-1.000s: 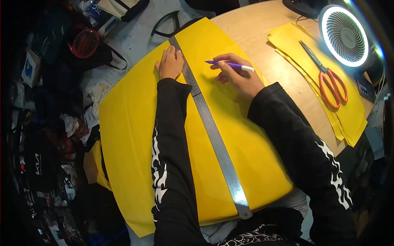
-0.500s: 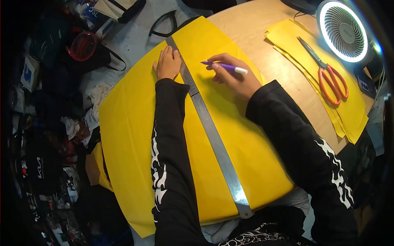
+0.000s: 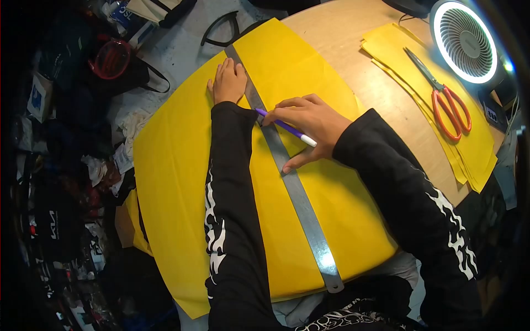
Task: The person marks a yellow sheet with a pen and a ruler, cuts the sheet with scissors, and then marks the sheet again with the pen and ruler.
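Observation:
A long metal ruler lies slantwise across a large sheet of yellow paper. My left hand rests flat on the paper and the ruler's left edge near its far end, fingers stretched out. Lower down, my right hand is over the ruler with the thumb spread away from the fingers and its tip on the metal. A purple pen with a white end is held in this hand, its tip pointing left over the ruler.
Red-handled scissors lie on a stack of yellow sheets at the right of the wooden table. A lit round fan stands behind them. Black-framed glasses sit beyond the paper. Clutter fills the left side.
My right hand has moved down and left from above the paper onto the ruler, its thumb spreading out, with the pen still held. My left hand stays nearly in place.

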Available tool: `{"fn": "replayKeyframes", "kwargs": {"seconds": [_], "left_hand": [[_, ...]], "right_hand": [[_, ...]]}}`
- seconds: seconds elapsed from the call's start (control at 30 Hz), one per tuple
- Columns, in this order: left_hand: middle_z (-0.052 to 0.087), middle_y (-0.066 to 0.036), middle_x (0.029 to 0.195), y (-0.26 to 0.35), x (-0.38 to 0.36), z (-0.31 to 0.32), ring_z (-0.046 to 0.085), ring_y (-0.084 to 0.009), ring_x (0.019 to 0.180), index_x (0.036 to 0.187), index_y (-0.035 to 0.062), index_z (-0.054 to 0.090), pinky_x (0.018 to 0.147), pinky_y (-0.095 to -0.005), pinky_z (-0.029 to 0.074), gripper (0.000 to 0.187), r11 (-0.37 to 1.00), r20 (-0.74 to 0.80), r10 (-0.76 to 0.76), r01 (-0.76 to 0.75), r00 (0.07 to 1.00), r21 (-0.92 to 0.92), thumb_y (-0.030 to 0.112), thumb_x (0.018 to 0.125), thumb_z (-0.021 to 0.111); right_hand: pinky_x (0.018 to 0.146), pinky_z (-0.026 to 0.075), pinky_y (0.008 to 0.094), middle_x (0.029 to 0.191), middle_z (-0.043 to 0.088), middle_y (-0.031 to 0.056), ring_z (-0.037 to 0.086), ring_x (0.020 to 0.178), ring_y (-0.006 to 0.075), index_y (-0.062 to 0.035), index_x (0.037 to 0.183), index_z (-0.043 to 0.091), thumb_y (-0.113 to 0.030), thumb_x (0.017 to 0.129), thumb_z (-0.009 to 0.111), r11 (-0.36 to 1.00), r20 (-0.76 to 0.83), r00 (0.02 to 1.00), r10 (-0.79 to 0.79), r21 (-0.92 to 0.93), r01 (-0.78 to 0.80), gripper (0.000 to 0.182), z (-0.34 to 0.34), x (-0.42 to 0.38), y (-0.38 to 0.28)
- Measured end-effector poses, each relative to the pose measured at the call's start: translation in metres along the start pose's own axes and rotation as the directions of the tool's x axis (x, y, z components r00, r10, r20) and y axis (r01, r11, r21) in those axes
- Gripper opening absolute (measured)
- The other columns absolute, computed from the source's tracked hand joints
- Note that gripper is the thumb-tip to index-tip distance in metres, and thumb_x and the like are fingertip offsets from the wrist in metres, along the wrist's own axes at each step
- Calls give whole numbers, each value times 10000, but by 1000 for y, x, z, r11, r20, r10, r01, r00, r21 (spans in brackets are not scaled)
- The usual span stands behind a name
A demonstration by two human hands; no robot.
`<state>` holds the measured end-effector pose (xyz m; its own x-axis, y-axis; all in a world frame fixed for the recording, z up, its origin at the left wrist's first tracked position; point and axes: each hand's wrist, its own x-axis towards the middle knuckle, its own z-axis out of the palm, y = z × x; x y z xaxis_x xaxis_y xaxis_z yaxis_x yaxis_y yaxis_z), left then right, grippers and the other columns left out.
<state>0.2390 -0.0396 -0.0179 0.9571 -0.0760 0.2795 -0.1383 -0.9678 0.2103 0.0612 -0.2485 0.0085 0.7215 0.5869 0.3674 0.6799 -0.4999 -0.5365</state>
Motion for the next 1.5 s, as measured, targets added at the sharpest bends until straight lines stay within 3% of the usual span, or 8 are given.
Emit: {"fn": "replayKeyframes", "kwargs": {"seconds": [0.23, 0.33, 0.43, 0.6, 0.8, 1.03, 1.13, 1.5], "left_hand": [[398, -61, 1443, -2, 0, 2, 334, -252, 1348, 1347, 110, 450, 1076, -569, 174, 511, 1000, -4, 3, -3, 1000, -9, 386, 928, 352], [436, -84, 1412, -2, 0, 2, 391, -262, 1313, 1335, 115, 473, 1042, -521, 277, 524, 999, -46, 24, -22, 999, 43, 416, 920, 367], [398, -59, 1442, -2, 1, 2, 335, -249, 1348, 1349, 116, 448, 1079, -563, 170, 510, 1000, -3, 8, -8, 1000, -5, 386, 929, 347], [398, -55, 1443, -1, 0, 0, 337, -242, 1347, 1352, 117, 449, 1077, -565, 173, 510, 1000, -2, 3, -3, 1000, -11, 383, 927, 353], [400, -51, 1443, 0, 0, 1, 341, -239, 1345, 1348, 118, 456, 1077, -565, 177, 511, 1000, -10, -1, 1, 1000, -17, 386, 927, 351], [395, -52, 1446, -2, 1, 2, 334, -239, 1349, 1351, 119, 451, 1078, -566, 172, 512, 1000, 3, -4, 4, 1000, -13, 387, 930, 339], [443, -78, 1407, -1, 0, 1, 387, -268, 1314, 1329, 114, 478, 1039, -529, 278, 521, 999, -42, 19, -18, 999, 30, 414, 918, 368], [449, -85, 1402, -3, -1, 2, 393, -262, 1310, 1334, 109, 476, 1053, -477, 280, 528, 999, -44, 28, -27, 999, 33, 417, 920, 363]], "right_hand": [[1026, 316, 391, 1218, 559, 151, 487, 1202, 301, -159, 1214, 515, -528, 584, 816, 1000, 32, 999, 6, -12, -5, 790, 0, 0, 1], [1025, 317, 394, 1221, 557, 151, 491, 1196, 301, -159, 1216, 513, -524, 589, 814, 1000, 43, 999, 12, -5, -12, 785, -3, 0, 0], [1022, 319, 396, 1222, 558, 146, 496, 1188, 298, -160, 1221, 511, -513, 595, 814, 1000, 46, 999, 15, 2, -15, 780, -3, 0, 0], [1018, 320, 394, 1225, 560, 138, 503, 1182, 290, -156, 1223, 507, -503, 612, 806, 1000, 55, 998, 19, -8, -18, 764, -2, 0, 0], [1005, 309, 433, 1200, 561, 127, 522, 1150, 296, -126, 1227, 466, -541, 569, 812, 1000, -43, 999, 12, 23, -11, 852, 3, -4, -10], [1023, 293, 441, 1274, 506, 155, 489, 1176, 312, -116, 1281, 421, -519, 584, 813, 999, -20, 999, 29, -14, -29, 896, 7, -6, -14], [1018, 305, 433, 1267, 511, 153, 505, 1152, 315, -115, 1273, 428, -521, 582, 814, 999, -34, 999, 11, -32, -12, 889, 9, -6, -12], [997, 329, 428, 1237, 530, 125, 525, 1113, 319, -116, 1262, 438, -491, 583, 825, 1000, -27, 1000, -10, -2, 10, 866, 7, -5, -8]]}}
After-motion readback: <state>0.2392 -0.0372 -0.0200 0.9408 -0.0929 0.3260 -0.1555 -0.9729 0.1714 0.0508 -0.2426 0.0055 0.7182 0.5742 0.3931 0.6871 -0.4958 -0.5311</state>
